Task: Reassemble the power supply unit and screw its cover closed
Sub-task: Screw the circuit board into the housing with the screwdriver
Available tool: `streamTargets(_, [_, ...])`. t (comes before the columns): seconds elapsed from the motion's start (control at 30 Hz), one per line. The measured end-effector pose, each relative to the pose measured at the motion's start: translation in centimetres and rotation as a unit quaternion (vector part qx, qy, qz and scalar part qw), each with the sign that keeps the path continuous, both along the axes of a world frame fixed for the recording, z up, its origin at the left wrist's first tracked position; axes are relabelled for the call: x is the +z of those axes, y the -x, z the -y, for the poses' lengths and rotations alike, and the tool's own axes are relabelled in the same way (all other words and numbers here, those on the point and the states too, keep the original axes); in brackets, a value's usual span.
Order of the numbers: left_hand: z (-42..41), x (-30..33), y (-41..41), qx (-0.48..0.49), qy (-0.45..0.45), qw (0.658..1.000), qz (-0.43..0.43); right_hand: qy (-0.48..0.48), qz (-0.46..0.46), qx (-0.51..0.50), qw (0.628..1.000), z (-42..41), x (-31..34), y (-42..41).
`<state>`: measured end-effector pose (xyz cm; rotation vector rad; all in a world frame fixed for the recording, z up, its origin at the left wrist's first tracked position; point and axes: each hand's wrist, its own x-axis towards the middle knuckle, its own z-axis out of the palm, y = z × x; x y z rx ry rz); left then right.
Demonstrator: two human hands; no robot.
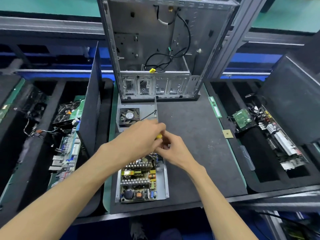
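At 9 o'clock a black foam tray point(43, 104) holds green and blue circuit boards point(69, 153), their print too blurred to read. At centre, on the dark table point(199, 135), the open power supply unit point(140, 181) lies at 6 o'clock, its board exposed; its cover point(136, 116), with a fan whose round label cannot be read, lies at 12 o'clock from it, before an empty computer case point(155, 49). The left hand point(138, 137) reaches in palm down, its grip curled round a yellow-handled screwdriver point(159, 136). The right hand point(173, 149) meets it, fingers pinched at something too small to tell. At 3 o'clock, a second tray point(242, 170) holds more boards.
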<state>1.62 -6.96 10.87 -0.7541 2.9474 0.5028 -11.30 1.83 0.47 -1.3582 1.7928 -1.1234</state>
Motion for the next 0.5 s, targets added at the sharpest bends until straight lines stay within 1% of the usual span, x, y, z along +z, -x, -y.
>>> streamTargets(0.07, [-0.1, 0.3, -0.2, -0.037, -0.032, 0.999, 0.021, 0.0, 0.005, -0.005, 1.0, -0.1, -0.1, -0.1])
streamTargets(0.1, [-0.3, 0.4, -0.3, -0.03, -0.033, 0.999, 0.022, -0.003, 0.012, -0.01, 1.0, -0.1, -0.1, -0.1])
streamTargets(0.17, [-0.7, 0.5, -0.2, 0.012, 0.007, 1.0, 0.014, -0.008, 0.018, -0.01, 1.0, 0.0, 0.1, -0.1])
streamTargets(0.2, [-0.6, 0.4, -0.1, 0.025, 0.028, 0.999, 0.013, -0.005, 0.016, -0.006, 1.0, 0.0, 0.2, -0.2])
streamTargets(0.23, [-0.5, 0.3, -0.1, 0.025, 0.032, 0.999, 0.014, -0.001, 0.013, -0.004, 1.0, 0.0, 0.3, -0.3])
streamTargets(0.37, [-0.1, -0.1, -0.3, -0.05, -0.031, 0.998, 0.014, -0.007, 0.016, -0.015, 1.0, -0.3, 0.3, -0.4])
streamTargets(0.5, [-0.4, -0.5, -0.1, 0.022, 0.028, 0.999, -0.002, -0.011, 0.042, -0.011, 0.999, -0.7, 0.1, -0.2])
